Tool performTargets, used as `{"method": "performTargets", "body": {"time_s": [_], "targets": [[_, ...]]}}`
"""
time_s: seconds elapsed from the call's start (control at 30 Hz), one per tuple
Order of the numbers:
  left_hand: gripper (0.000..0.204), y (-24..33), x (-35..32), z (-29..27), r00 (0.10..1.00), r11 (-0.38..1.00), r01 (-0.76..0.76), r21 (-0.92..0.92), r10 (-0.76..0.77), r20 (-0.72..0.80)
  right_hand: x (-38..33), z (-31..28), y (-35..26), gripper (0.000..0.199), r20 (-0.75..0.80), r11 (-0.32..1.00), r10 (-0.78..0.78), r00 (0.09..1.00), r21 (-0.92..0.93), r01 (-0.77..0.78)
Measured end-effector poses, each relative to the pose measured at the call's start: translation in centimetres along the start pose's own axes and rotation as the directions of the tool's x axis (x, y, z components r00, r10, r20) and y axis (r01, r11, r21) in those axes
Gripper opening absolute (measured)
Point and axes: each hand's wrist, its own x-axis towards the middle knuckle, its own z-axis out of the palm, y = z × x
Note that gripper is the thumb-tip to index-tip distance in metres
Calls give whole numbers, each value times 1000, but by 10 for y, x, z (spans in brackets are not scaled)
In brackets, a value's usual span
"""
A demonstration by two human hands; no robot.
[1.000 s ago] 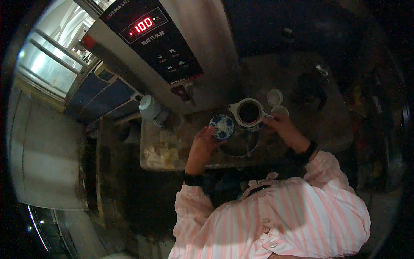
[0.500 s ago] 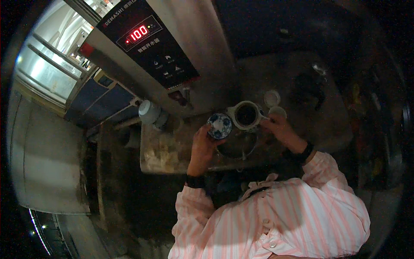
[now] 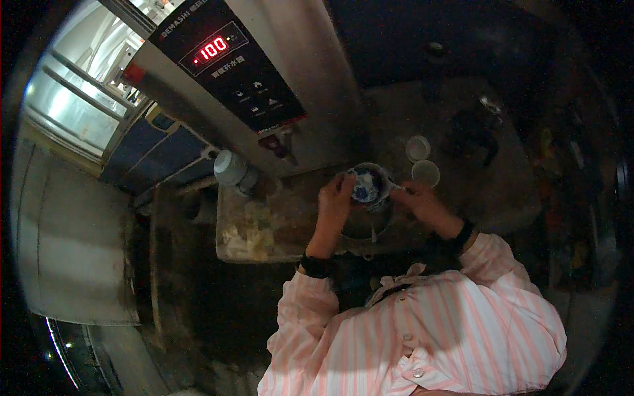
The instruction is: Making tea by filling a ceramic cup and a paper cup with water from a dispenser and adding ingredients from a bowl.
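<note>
A round blue-and-white patterned lid [image 3: 364, 187] sits in my left hand [image 3: 335, 200], fingers closed around its edge. It is over the mouth of a small white teapot [image 3: 386, 177] and covers much of the opening; whether it touches the rim I cannot tell. My right hand [image 3: 422, 203] is closed on the teapot's handle at the right side. Below the pot, a dark round recess [image 3: 363, 228] shows in the worktop. Two small white cups [image 3: 417, 149] stand just beyond my right hand.
A steel water boiler [image 3: 310, 86] with a lit red display rises behind the worktop [image 3: 290, 231]. A pale plastic jug-like container [image 3: 230, 170] stands at its left. Dark objects [image 3: 472, 132] lie at the far right of the worktop.
My left hand has moved right with the lid, from beside the teapot to over its dark opening. My right hand has stayed at the handle, shifting slightly.
</note>
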Motion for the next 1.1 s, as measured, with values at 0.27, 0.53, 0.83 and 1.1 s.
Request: {"method": "performTargets", "body": {"time_s": [0.27, 0.53, 0.83, 1.1], "targets": [[30, -10, -5, -5, 876, 554, -208, 806, 473, -99, 1, 2, 19, 33, 29, 991, 2, 1000, 136, -6], [22, -7, -13, 17, 824, 364, -215, 906, 566, -32, 2, 14, 19, 29, 43, 938, -56, 997, 344, 38], [41, -3, -18, 9, 769, 296, -473, 830, 598, 225, 1, 6, 6, 30, 89, 994, 3, 996, 112, -13], [27, -11, -3, -4, 816, 442, -499, 745, 531, 231, 4, 12, 21, 29, 104, 990, -5, 995, 144, -10]]}}
